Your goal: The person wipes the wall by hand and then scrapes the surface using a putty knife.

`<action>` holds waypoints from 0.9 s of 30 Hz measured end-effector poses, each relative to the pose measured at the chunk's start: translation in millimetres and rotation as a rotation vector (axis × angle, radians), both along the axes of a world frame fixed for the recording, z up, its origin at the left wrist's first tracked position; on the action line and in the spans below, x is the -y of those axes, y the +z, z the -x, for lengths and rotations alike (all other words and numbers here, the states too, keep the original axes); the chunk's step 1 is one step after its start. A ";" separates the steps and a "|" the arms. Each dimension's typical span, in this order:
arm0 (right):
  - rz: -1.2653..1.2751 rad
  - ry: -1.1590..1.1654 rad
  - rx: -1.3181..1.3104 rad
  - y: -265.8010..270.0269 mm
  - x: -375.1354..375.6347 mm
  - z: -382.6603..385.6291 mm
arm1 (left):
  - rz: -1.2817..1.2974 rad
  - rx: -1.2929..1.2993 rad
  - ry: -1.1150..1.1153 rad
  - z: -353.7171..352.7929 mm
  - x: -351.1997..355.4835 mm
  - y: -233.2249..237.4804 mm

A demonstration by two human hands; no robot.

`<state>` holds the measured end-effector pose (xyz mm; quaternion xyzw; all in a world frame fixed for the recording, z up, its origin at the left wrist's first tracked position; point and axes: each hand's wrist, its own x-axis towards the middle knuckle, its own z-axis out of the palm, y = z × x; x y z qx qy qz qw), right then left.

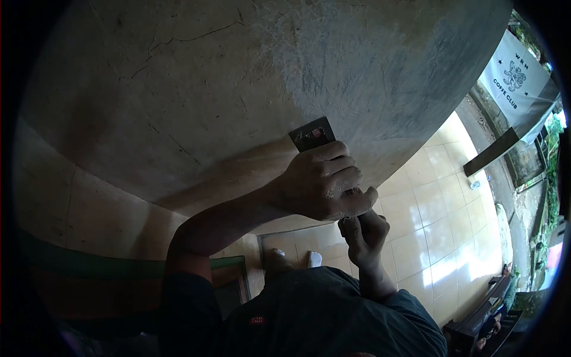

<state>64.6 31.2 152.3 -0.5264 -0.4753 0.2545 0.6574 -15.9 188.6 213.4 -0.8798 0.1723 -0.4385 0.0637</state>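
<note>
A scraper with a flat dark blade (pixel 313 134) sticks out above my left hand (pixel 327 181), which is closed in a fist around it. A small reddish mark shows on the blade, and its edge lies close to the wall (pixel 351 101). Pale dust covers my left knuckles. Just below, my right hand (pixel 366 235) is closed at the lower end of the scraper, touching or nearly touching the left hand. The fingers hide the handle. Around the blade the wall surface is rough and grey, with scratches; farther left it is beige and cracked.
Glossy beige floor tiles (pixel 425 208) stretch to the right. Beyond them hangs a white banner (pixel 514 77) beside a dark post (pixel 492 152). A person sits near a dark bench (pixel 476 324) at lower right. A green-edged ledge (pixel 119 268) runs at lower left.
</note>
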 end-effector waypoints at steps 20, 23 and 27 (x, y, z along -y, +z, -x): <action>0.090 0.026 -0.123 8.2 7.6 -0.2 | 0.066 -0.055 -0.002 -11.0 4.4 9.9; -0.002 -0.001 -0.122 -3.1 -1.6 11.5 | 0.048 -0.058 0.007 -7.7 -0.3 10.6; 0.029 0.054 -0.063 15.4 -4.4 -2.8 | 0.055 -0.063 0.019 -9.4 2.1 22.8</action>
